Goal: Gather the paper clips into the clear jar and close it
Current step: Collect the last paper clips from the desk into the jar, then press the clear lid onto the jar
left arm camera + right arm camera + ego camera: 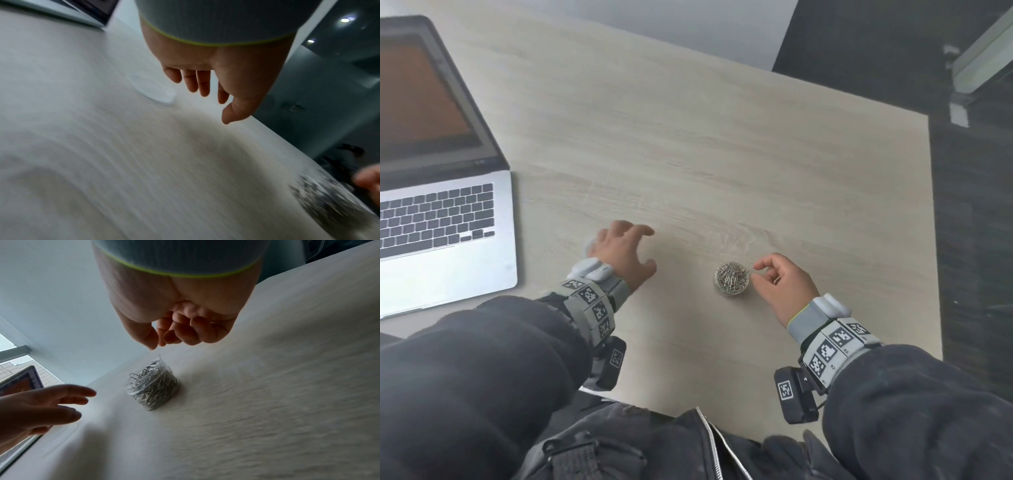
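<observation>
A small clear jar (731, 278), full of silver paper clips (148, 369) and without a lid, stands on the pale wooden table (688, 154). One clip sticks up above its rim. My right hand (756, 272) hovers just right of the jar with its fingers curled and thumb close to the index finger; nothing shows between them in the right wrist view (159, 344). My left hand (643, 250) is spread flat above the table left of the jar. The clear round lid (152, 88) lies on the table just beyond its fingers (203, 87), apart from them.
An open silver laptop (445, 205) sits at the table's left. The table's right edge (932, 240) runs close past my right hand, with dark floor beyond. Bare tabletop lies behind the jar and between my hands.
</observation>
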The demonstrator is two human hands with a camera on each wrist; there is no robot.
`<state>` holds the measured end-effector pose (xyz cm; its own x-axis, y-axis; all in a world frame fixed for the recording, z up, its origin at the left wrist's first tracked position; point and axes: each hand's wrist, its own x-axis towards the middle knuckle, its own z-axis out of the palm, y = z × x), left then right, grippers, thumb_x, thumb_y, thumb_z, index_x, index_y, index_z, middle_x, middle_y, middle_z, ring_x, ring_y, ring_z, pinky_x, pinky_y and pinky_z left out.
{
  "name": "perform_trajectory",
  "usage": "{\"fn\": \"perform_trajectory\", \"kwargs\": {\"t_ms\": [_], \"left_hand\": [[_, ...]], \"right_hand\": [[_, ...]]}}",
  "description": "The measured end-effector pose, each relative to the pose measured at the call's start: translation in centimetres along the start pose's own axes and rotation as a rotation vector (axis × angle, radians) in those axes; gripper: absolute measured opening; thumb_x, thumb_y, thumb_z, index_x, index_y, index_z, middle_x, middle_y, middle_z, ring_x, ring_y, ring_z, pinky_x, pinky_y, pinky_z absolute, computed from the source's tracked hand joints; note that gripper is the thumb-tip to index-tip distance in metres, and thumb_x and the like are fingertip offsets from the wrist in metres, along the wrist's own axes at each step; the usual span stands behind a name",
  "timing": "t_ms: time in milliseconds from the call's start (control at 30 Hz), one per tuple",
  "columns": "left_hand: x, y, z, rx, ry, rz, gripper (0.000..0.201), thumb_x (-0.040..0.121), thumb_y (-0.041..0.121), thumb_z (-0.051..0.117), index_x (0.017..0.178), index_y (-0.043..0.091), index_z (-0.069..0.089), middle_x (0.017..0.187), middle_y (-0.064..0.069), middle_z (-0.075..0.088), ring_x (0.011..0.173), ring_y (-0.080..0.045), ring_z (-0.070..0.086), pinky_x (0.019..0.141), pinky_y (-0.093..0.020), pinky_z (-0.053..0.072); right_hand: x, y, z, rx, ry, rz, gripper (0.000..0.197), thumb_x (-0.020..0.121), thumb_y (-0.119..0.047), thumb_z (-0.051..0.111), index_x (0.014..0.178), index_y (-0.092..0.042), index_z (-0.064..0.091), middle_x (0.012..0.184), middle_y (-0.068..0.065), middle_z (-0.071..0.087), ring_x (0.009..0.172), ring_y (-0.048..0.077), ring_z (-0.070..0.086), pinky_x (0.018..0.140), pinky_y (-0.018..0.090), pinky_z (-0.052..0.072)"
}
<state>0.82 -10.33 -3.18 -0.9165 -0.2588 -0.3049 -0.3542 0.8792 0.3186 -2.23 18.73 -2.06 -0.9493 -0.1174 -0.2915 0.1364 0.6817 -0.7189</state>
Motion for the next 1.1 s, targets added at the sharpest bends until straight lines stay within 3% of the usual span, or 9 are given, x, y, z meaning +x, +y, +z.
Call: {"fn": "perform_trajectory", "kwargs": {"t_ms": [100, 200, 367, 467, 667, 733, 867, 1000, 1100], "left_hand": [[0.7, -2.9, -0.9, 0.053, -0.004, -0.195, 0.07, 0.069, 0.051, 0.069, 0.133, 0.048, 0.04, 0.146, 0.002, 0.032, 0.13, -0.029, 0.036, 0.104, -0.054, 0.037], [1.0, -4.6, -0.8, 0.046, -0.052, -0.276, 0.068, 0.063, 0.054, 0.067, 0.126, 0.054, 0.041, 0.14, 0.001, 0.034, 0.126, -0.031, 0.035, 0.098, -0.057, 0.042], [1.0, -3.0, -0.3, -0.033, -0.063, -0.207, 0.053, 0.072, 0.048, 0.063, 0.123, 0.052, 0.048, 0.129, 0.0, 0.046, 0.11, -0.026, 0.049, 0.092, -0.047, 0.048], [0.3, 0.5, -0.3, -0.373, -0.11, -0.052, 0.063, 0.076, 0.043, 0.074, 0.133, 0.037, 0.048, 0.121, 0.001, 0.055, 0.097, -0.016, 0.06, 0.077, -0.032, 0.053], [-0.9, 7.9, -0.5, -0.816, -0.255, 0.077, 0.06, 0.077, 0.048, 0.073, 0.13, 0.035, 0.049, 0.099, 0.011, 0.071, 0.083, -0.008, 0.069, 0.074, -0.032, 0.055], [-1.3, 9.2, -0.5, -0.91, -0.306, 0.08, 0.05, 0.084, 0.041, 0.071, 0.129, 0.03, 0.052, 0.099, 0.006, 0.073, 0.083, -0.011, 0.07, 0.07, -0.032, 0.055], [-2.0, 10.2, -0.3, -1.041, -0.37, 0.06, 0.043, 0.086, 0.038, 0.07, 0.125, 0.027, 0.056, 0.102, -0.002, 0.073, 0.088, -0.017, 0.072, 0.071, -0.035, 0.058], [-2.6, 10.8, 0.0, -1.128, -0.416, 0.06, 0.048, 0.08, 0.043, 0.071, 0.123, 0.026, 0.058, 0.106, -0.004, 0.072, 0.087, -0.018, 0.073, 0.066, -0.032, 0.057], [-2.5, 10.8, 0.1, -1.064, -0.365, 0.065, 0.035, 0.089, 0.038, 0.065, 0.122, 0.027, 0.059, 0.109, 0.001, 0.071, 0.089, -0.016, 0.071, 0.067, -0.032, 0.054]], "right_hand": [[0.0, -0.5, 0.2, 0.034, -0.019, -0.008, 0.007, 0.081, -0.023, 0.066, 0.086, -0.027, 0.062, 0.061, -0.009, 0.048, 0.054, 0.008, 0.043, 0.057, 0.027, 0.04], [-0.1, -0.7, 0.4, 0.036, -0.028, -0.019, 0.008, 0.081, -0.023, 0.065, 0.085, -0.029, 0.062, 0.063, -0.009, 0.051, 0.054, 0.005, 0.044, 0.058, 0.025, 0.041], [-0.7, -0.5, 0.3, 0.051, -0.032, -0.029, 0.01, 0.081, -0.022, 0.066, 0.086, -0.03, 0.063, 0.065, -0.01, 0.054, 0.052, 0.004, 0.044, 0.054, 0.016, 0.038], [-0.6, -0.6, 0.2, 0.085, -0.021, -0.082, 0.022, 0.078, -0.021, 0.07, 0.095, -0.032, 0.062, 0.082, -0.009, 0.057, 0.055, 0.004, 0.045, 0.063, 0.022, 0.04], [-1.1, -2.7, -0.3, 0.084, -0.136, -0.169, 0.068, 0.071, -0.035, 0.079, 0.127, -0.05, 0.043, 0.124, -0.023, 0.045, 0.098, 0.001, 0.056, 0.082, 0.017, 0.044], [-1.2, -3.1, -0.5, 0.097, -0.146, -0.17, 0.067, 0.072, -0.038, 0.078, 0.127, -0.05, 0.043, 0.123, -0.031, 0.042, 0.104, -0.002, 0.052, 0.085, 0.024, 0.048], [-1.2, -3.1, -0.8, 0.116, -0.135, -0.148, 0.061, 0.071, -0.044, 0.076, 0.124, -0.047, 0.047, 0.123, -0.028, 0.05, 0.106, -0.003, 0.053, 0.089, 0.035, 0.05], [-1.4, -2.8, -0.9, 0.125, -0.153, -0.164, 0.067, 0.071, -0.043, 0.077, 0.128, -0.049, 0.043, 0.121, -0.026, 0.053, 0.108, 0.002, 0.053, 0.088, 0.032, 0.048], [-1.1, -2.5, -0.9, 0.119, -0.088, -0.165, 0.065, 0.069, -0.042, 0.078, 0.125, -0.045, 0.045, 0.117, -0.024, 0.053, 0.101, 0.002, 0.054, 0.083, 0.031, 0.049]]}}
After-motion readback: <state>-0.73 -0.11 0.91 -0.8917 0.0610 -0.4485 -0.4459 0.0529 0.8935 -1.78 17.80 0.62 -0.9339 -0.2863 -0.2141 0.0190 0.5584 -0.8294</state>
